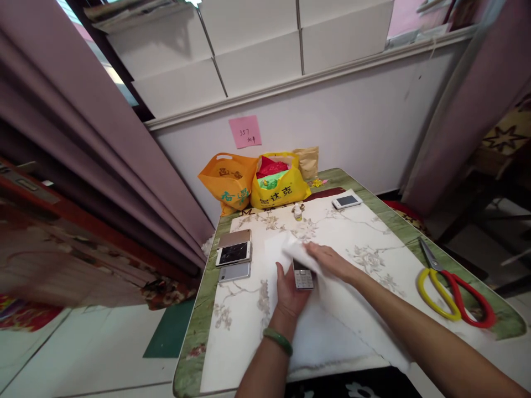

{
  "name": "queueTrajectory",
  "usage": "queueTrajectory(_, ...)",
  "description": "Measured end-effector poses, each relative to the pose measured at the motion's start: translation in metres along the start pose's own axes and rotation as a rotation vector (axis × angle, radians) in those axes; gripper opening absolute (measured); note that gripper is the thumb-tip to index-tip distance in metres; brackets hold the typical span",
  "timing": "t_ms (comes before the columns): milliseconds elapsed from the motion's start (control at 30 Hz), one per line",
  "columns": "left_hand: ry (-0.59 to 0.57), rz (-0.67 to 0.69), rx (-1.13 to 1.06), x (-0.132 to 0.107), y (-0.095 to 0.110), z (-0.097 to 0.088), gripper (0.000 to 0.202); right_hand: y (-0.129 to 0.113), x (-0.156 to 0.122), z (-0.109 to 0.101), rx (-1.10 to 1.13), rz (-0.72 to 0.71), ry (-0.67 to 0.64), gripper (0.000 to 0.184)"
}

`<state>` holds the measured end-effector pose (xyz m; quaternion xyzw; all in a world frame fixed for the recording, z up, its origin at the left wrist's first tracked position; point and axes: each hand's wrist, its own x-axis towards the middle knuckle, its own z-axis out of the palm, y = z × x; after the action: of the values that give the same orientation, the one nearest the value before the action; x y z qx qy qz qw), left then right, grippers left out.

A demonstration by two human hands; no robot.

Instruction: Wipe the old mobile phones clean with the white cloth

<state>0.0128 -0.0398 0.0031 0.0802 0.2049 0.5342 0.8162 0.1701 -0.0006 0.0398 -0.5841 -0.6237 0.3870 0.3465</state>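
A small phone with a number keypad (304,279) rests in my left hand (289,293), which wears a green bangle and has its thumb raised beside the phone. My right hand (329,261) pinches the edge of a thin white sheet (295,250) and holds it over the upper part of the phone, hiding the screen. The sheet is blurred, and I cannot tell whether it is paper or cloth. More white material (332,331) spreads under both arms on the flower-patterned table cover (236,342).
Several phones lie at the left, including one with a dark screen (234,254). A white phone (347,202) lies back right. Large red-and-yellow scissors (450,293) lie at the right. A small bottle (297,212), an orange bag (230,182) and a yellow bag (280,190) stand behind.
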Motion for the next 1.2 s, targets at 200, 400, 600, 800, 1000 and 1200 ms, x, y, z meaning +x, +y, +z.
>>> queueTrajectory(200,0.065,0.020,-0.049,-0.002,0.003,-0.007,0.047,-0.007,-0.008,0.031,-0.250,-0.315,0.059,0.051)
queueTrajectory(400,0.081,0.062,-0.083,-0.002,0.005,-0.007,0.045,-0.011,-0.031,0.058,-0.477,-0.570,-0.139,0.060)
queueTrajectory(600,0.207,-0.071,0.005,-0.006,0.005,0.001,0.040,0.006,-0.077,0.008,-0.570,-0.376,0.047,0.066)
queueTrajectory(800,0.321,-0.134,0.010,-0.002,0.006,0.001,0.040,0.028,-0.111,-0.024,-0.788,-0.311,-0.141,0.008)
queueTrajectory(1000,0.391,-0.148,0.011,-0.001,0.006,0.001,0.039,0.027,-0.118,-0.081,-0.627,-0.345,-0.257,0.018)
queueTrajectory(1200,0.383,-0.161,-0.015,-0.003,0.006,0.002,0.047,0.017,-0.034,-0.069,-0.390,-0.158,-0.123,0.036)
